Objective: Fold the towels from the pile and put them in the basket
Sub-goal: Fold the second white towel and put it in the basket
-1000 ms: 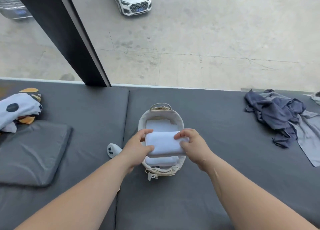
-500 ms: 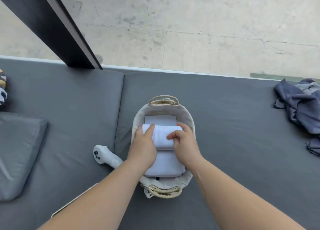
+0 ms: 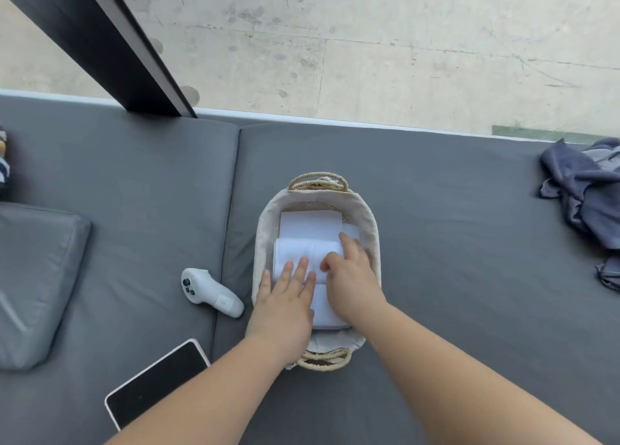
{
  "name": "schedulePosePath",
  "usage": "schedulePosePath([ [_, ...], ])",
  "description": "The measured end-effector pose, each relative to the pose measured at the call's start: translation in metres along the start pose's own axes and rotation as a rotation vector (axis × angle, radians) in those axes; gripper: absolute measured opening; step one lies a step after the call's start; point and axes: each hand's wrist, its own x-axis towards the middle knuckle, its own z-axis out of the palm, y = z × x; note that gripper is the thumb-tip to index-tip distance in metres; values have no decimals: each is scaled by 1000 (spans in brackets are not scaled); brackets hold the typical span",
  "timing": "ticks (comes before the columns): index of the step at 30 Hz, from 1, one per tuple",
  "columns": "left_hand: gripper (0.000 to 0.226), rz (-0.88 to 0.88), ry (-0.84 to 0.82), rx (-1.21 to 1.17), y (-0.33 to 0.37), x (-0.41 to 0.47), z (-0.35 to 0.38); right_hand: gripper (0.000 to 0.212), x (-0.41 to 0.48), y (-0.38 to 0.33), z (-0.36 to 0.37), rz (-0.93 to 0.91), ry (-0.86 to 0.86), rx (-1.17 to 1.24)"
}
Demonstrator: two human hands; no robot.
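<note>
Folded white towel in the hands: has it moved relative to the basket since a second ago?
Yes. The towel has come down from above the basket into it, lying mid-basket under the flat left hand, right hand at its end.

A white controller (image 3: 211, 292) lies just left of the basket (image 3: 266, 230), with a tablet (image 3: 157, 382) nearer on that side. To the basket's right, the grey surface (image 3: 463, 260) lies open up to the pile (image 3: 583, 189) of dark cloth, well apart.
</note>
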Motion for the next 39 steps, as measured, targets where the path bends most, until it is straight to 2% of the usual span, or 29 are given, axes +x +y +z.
schedulePosePath([
  [2, 64, 5, -4, -24, 1, 1, -1, 34, -11, 3, 6, -153, 48, -224],
  [3, 64, 8, -7, -31, 1, 1, -3, 45, -16, 5, 7, -223, 41, -324],
  [5, 61, 24, -3, -20, -1, 3, -7, 64, -26, 11, 6, -329, -74, -531],
  [7, 55, 49, 50, -3, -4, 5, -14, 65, -31, 12, 0, -302, -220, -613],
  [9, 50, 64, 142, 29, -8, 8, -23, 65, -30, 10, -6, -270, -280, -625],
  [13, 85, 17, 104, 198, -17, 19, -24, 65, -15, 5, -23, -273, -391, -640],
  [15, 91, -4, 62, 246, -19, 23, -17, 66, -8, 4, -31, -288, -427, -700],
  [21, 87, -68, -40, 362, -12, 33, -10, 78, -9, 7, -13, -182, -417, -913],
  [31, 86, -117, -78, 425, -7, 48, 2, 82, 10, 8, 13, -25, -454, -972],
  [39, 88, -133, -112, 465, -3, 46, -9, 84, 9, 3, 13, 3, -476, -1019],
])
